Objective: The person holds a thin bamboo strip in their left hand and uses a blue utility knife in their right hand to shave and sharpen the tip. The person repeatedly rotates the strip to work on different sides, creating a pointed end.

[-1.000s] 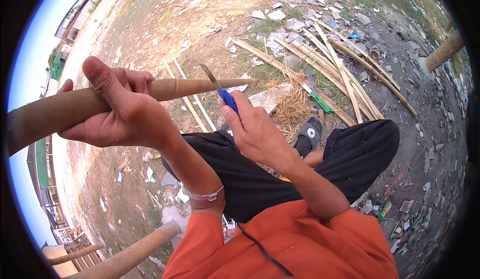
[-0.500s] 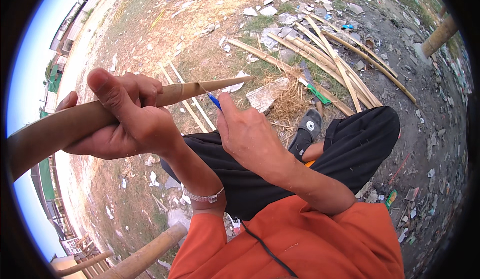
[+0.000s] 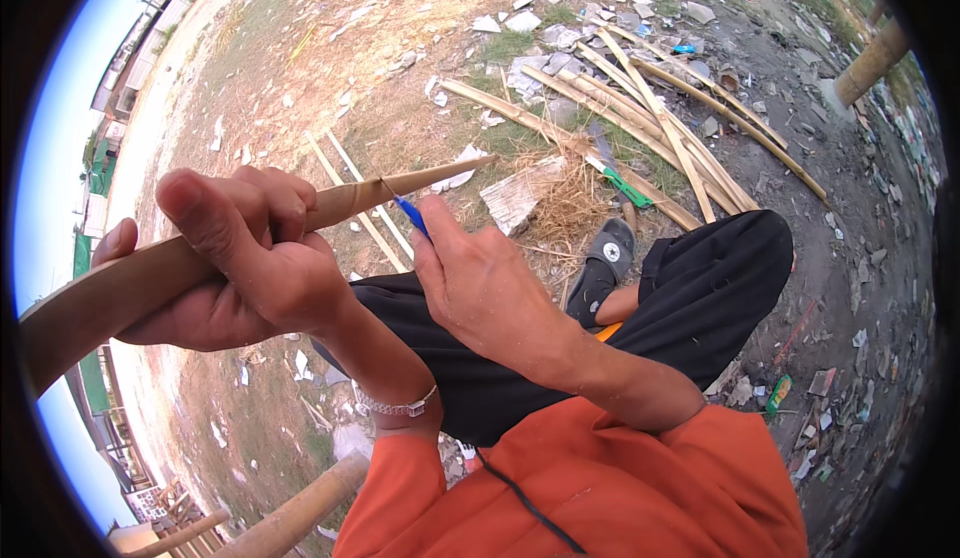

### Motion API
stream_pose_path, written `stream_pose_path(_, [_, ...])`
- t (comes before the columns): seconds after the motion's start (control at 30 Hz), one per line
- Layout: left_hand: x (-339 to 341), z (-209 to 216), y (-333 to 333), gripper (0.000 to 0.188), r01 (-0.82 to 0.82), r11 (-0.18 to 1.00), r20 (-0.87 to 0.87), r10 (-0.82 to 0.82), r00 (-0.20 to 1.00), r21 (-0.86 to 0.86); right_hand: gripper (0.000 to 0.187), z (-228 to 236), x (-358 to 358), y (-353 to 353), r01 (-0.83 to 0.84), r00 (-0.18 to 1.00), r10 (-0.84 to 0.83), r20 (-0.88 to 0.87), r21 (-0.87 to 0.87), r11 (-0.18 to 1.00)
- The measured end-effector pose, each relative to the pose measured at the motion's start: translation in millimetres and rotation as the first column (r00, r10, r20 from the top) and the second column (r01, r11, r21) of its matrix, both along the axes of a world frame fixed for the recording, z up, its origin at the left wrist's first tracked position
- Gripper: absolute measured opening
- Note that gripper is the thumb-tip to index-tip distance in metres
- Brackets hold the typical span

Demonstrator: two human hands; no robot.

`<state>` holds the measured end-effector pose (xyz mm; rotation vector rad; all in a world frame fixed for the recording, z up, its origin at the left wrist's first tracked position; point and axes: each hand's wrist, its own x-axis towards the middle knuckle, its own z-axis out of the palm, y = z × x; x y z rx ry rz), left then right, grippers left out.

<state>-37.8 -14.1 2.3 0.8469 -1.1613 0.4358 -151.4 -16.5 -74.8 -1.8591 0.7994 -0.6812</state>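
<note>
My left hand [image 3: 255,258] is wrapped around a long bamboo strip [image 3: 345,201], with the thumb lying along its upper side. The strip slants across the left of the view and narrows to a thin tip beyond my hands. In my right hand [image 3: 495,283] is a small tool with a blue handle [image 3: 410,215], its fingers closed round the grip. The tool's thin end touches the strip between my left hand and the tip. Its exact shape is too small to make out.
Several split bamboo strips [image 3: 640,123] lie on the ground ahead, near a green-handled knife [image 3: 628,187] and a heap of shavings [image 3: 570,198]. Two pale strips [image 3: 350,193] lie behind the held one. A bamboo pole [image 3: 295,508] stands at lower left, a post [image 3: 872,63] at far right.
The tool's end has shifted slightly along the bamboo strip toward my left hand. Both hands and the strip sit a little lower and further left in view. Both grips are kept.
</note>
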Motion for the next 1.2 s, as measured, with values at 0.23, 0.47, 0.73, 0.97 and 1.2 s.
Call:
stream_pose_path(0.23, [-3.5, -0.5, -6.3, 0.027, 0.098, 0.995, -0.02, -0.099, 0.995, -0.037, 0.015, -5.9, -4.8, -9.2, 0.006, 0.999, -0.006, -0.045, 0.011, 1.0])
stream_pose_path(0.47, [-4.2, 1.6, -5.9, 0.026, 0.162, 0.987, 0.013, -0.162, 0.987, -0.014, 0.016, -20.5, -4.9, -12.5, 0.061, 0.998, -0.061, -0.012, -0.041, 0.997])
stream_pose_path(0.73, [-1.0, 1.9, -4.8, 0.025, 0.143, 0.99, 0.044, -0.143, 0.989, 0.007, 0.014, -33.6, -6.7, -7.9, 0.061, 0.994, -0.068, -0.089, -0.079, 0.995])
stream_pose_path(0.97, [-2.4, -1.0, -4.9, 0.024, 0.15, 0.988, 0.074, -0.151, 0.986, 0.021, 0.014, -13.1, -6.2, -1.5, 0.055, 0.999, -0.054, 0.005, -0.03, 0.998])
stream_pose_path(1.2, [5.9, -0.9, -2.8, 0.025, 0.132, 0.991, 0.05, -0.132, 0.99, 0.006, 0.015, -31.0, 3.9, -8.9, 0.039, 0.997, -0.04, -0.061, -0.016, 0.999])
